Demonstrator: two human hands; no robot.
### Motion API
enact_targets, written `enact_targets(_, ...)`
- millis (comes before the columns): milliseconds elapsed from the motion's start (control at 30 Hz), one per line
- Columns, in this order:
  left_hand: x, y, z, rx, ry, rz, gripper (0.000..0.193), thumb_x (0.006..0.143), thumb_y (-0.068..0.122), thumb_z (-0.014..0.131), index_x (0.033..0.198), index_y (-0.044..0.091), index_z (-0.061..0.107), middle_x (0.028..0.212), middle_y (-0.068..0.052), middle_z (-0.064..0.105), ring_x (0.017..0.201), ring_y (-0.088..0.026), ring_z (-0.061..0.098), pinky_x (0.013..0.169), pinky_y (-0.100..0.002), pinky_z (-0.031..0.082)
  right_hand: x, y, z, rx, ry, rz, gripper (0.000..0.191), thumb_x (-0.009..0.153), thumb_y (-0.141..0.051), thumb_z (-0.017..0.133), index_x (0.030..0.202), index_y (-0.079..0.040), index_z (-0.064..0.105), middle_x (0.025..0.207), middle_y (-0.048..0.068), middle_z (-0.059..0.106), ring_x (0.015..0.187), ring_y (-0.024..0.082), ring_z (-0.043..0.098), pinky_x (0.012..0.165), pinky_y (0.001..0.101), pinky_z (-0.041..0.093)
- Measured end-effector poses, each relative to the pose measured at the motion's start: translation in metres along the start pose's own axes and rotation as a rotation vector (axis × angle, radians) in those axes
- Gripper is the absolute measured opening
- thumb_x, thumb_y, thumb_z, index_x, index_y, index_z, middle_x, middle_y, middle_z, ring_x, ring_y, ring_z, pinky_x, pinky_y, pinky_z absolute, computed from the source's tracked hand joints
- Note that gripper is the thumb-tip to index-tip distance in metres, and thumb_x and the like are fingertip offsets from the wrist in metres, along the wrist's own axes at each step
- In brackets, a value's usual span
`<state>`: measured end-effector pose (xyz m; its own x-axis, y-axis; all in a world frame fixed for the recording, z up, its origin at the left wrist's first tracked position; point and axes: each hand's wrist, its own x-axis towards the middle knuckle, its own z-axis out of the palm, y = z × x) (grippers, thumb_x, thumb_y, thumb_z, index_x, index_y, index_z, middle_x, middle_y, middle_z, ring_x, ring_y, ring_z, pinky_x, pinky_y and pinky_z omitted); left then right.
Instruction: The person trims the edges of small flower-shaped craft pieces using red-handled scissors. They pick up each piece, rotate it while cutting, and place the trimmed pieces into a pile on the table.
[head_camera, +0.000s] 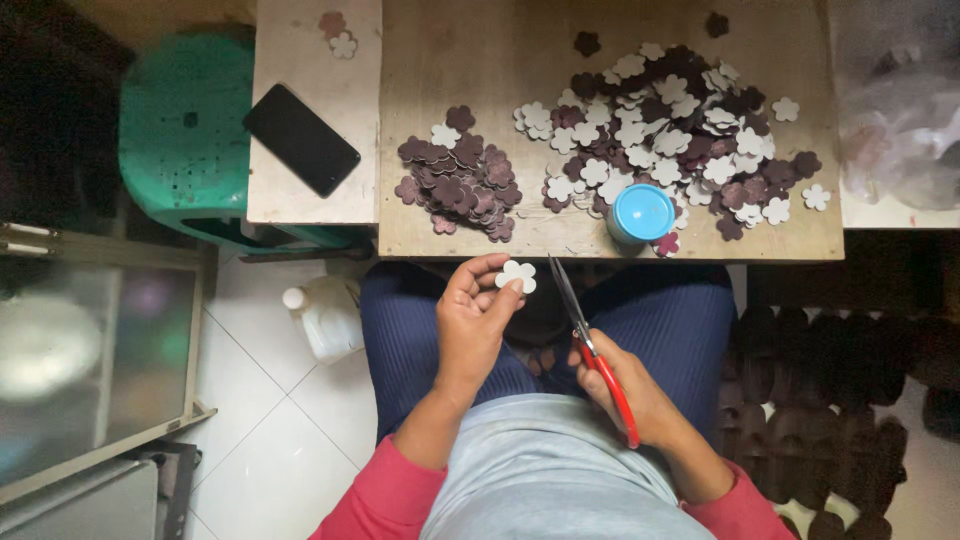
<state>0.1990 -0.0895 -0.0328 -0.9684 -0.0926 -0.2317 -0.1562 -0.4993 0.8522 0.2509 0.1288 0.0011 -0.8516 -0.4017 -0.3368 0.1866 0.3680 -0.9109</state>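
My left hand (474, 318) pinches a small white flower-shaped cutout (517, 275) between thumb and fingers, held over my lap just below the table's front edge. My right hand (632, 392) grips red-handled scissors (588, 340), blades pointing up toward the cutout, their tips close to it but apart. On the wooden table (470, 60) lie a smaller pile of dark maroon flower cutouts (458, 178) and a large mixed pile of white and maroon cutouts (672, 130).
A blue-lidded container (640, 215) stands at the table's front edge. A black phone (300, 139) lies on a pale board at the left beside a green stool (185, 130). A white plastic bottle (325, 315) stands on the tiled floor. A plastic bag (900, 120) sits at the right.
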Motion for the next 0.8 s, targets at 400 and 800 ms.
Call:
enact_targets(400,-0.011,0.019,0.004,-0.158,-0.027,-0.126,0.033,0.094,0.001,0.069,0.125,-0.001,0.055,0.108,-0.011,0.068,0.091,-0.016,0.073,0.077,-0.028,0.062,0.011,-0.011,0.003,0.058,-0.11,-0.001,0.055,0.095,-0.058,0.051,0.115,-0.007,0.055,0.077,0.0,0.052,0.066,0.011,0.049,0.059,0.0283,0.046)
enact_targets(800,-0.015,0.009,0.012,-0.095,-0.084,-0.085,0.025,0.094,0.0,0.071,0.117,-0.002,0.062,0.104,-0.011,0.073,0.087,-0.011,0.07,0.078,-0.025,0.059,0.011,-0.02,0.004,0.098,-0.155,-0.046,0.075,0.093,-0.072,0.049,0.124,-0.004,0.053,0.078,0.001,0.047,0.067,0.012,0.044,0.061,0.0283,0.044)
